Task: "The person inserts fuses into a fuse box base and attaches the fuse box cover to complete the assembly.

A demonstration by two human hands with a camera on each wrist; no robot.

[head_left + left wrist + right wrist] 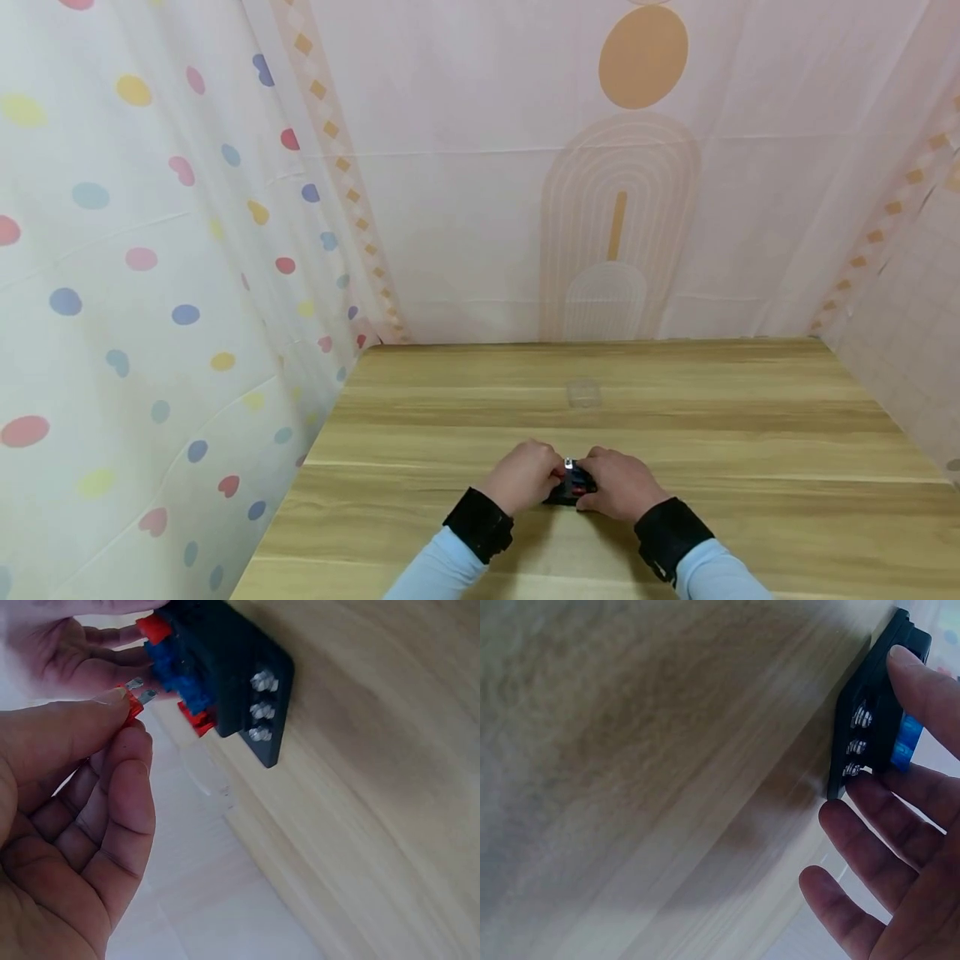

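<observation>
A black fuse block (236, 671) with silver screw terminals along its side sits on the table between the two hands. Blue blade fuses (176, 675) and red ones (196, 718) stand in its top. My left hand (525, 477) pinches a red blade fuse (133, 706) between thumb and forefinger, its two metal prongs pointing toward the block and apart from it. With the thumb on one side and fingers on the other, my right hand (622, 485) holds the block. In the head view the hands cover much of it.
A small clear square piece (583, 392) lies farther back on the wooden table (420, 400). Patterned curtains (465, 208) hang along the table's back edge and at the left side.
</observation>
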